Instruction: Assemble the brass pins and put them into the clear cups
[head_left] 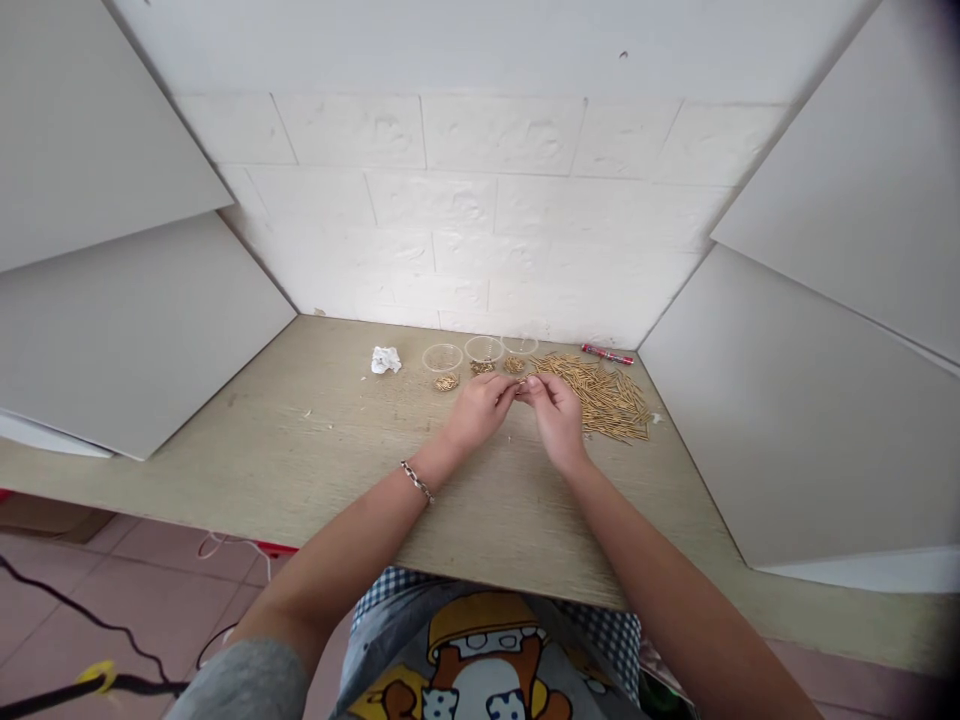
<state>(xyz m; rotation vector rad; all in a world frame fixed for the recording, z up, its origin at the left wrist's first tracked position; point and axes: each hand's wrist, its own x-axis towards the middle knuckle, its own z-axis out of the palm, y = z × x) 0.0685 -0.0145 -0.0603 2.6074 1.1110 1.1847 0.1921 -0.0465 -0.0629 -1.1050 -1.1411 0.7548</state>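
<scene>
My left hand (480, 405) and my right hand (556, 412) meet fingertip to fingertip over the wooden table (300, 450), both pinched on a tiny brass-coloured piece too small to name. A bracelet circles my left wrist. Just right of the hands lies a heap of thin brass-coloured sticks (600, 395). Behind the hands stand three clear plastic cups: the left cup (442, 365), the middle cup (484, 353) and the right cup (519, 350), each with small brass bits in it.
A crumpled white tissue (385, 360) lies left of the cups. A red marker (607, 354) rests by the back wall. White panels (135, 330) wall in the table on both sides. Cables trail on the pink floor at lower left.
</scene>
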